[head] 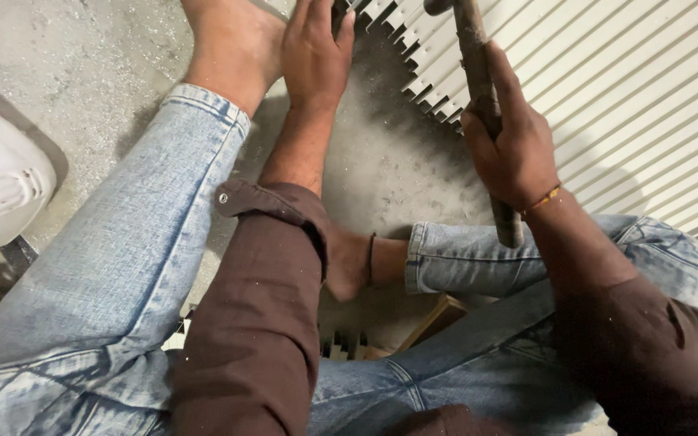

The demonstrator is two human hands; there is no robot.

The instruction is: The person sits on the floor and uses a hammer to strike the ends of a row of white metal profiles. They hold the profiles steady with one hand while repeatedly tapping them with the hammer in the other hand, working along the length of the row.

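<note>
Now the right hand (510, 153) grips a worn wooden hammer handle (482, 97) – head cropped. Left hand (314, 52) presses flat, fingers open, on the white ribbed metal panel (624, 97); progress isn't readable.

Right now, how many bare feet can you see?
2. One foot is at the top, beside the left hand. The other foot is in the centre, partly hidden under the left sleeve.
</note>
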